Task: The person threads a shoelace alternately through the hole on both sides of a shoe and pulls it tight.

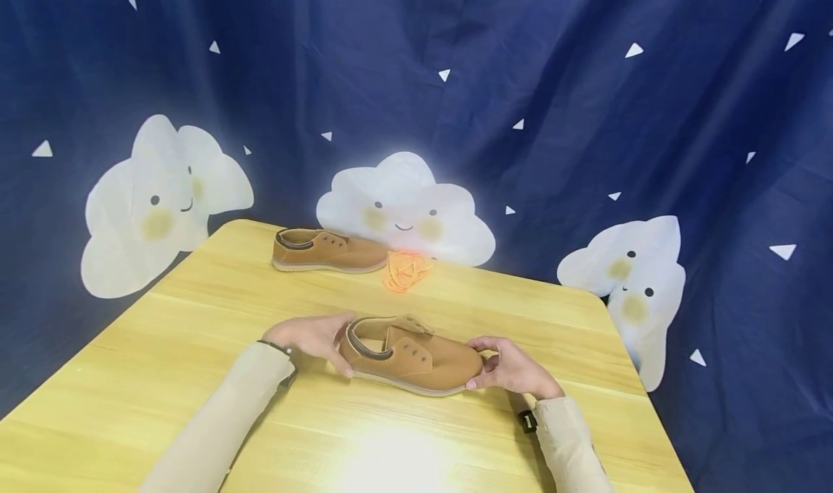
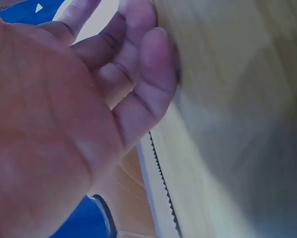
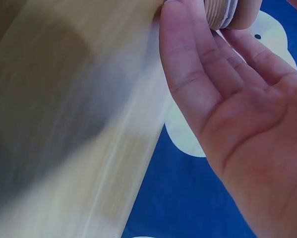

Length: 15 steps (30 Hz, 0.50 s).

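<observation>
A brown low shoe (image 1: 449, 359) with a pale sole and no lace in its eyelets rests on the table, its toe to the right. My left hand (image 1: 315, 337) grips the heel, thumb on the near side, fingers partly behind it. At the toe, my right hand (image 1: 510, 366) holds on with fingers and thumb. The right wrist view catches the toe end (image 3: 247, 12) and its layered sole above the fingers. In the left wrist view, the palm and curled fingers hide most of the grip. A brown shoe side (image 2: 133, 178) shows there; I cannot tell which shoe.
A second brown shoe (image 1: 325, 254) stands at the table's back edge, toe to the right. Beside its toe lies a heap of orange laces (image 1: 406, 270). The wooden table (image 1: 163, 363) ends before a blue curtain (image 1: 390, 59) with white clouds.
</observation>
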Available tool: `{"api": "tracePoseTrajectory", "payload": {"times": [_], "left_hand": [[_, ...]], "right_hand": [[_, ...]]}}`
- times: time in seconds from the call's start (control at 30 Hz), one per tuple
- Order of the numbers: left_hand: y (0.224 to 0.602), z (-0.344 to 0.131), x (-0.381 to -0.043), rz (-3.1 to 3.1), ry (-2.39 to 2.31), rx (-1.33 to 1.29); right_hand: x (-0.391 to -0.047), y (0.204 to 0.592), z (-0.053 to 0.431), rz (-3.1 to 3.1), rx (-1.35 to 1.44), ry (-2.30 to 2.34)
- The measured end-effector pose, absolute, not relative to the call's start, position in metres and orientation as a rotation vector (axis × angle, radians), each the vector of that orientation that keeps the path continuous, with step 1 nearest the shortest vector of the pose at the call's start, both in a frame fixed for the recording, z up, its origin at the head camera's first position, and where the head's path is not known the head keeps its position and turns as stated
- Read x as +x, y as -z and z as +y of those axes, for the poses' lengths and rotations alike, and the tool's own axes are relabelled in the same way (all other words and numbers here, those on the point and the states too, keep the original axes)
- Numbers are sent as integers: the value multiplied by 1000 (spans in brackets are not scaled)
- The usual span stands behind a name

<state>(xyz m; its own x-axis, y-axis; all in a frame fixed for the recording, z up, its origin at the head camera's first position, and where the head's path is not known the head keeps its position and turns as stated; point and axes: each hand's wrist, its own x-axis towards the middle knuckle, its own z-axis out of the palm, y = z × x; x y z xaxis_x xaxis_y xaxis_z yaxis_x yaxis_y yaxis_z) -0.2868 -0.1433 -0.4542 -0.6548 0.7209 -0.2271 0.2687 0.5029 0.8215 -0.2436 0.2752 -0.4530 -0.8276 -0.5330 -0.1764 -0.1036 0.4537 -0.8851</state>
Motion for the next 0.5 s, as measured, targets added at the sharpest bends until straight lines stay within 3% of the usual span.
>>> {"api": "tracePoseTrajectory", "payload": {"times": [0.5], "left_hand": [[457, -142, -290, 2102, -1099, 889]], "right_hand": [[-263, 429, 282, 2355, -625, 1138]]}}
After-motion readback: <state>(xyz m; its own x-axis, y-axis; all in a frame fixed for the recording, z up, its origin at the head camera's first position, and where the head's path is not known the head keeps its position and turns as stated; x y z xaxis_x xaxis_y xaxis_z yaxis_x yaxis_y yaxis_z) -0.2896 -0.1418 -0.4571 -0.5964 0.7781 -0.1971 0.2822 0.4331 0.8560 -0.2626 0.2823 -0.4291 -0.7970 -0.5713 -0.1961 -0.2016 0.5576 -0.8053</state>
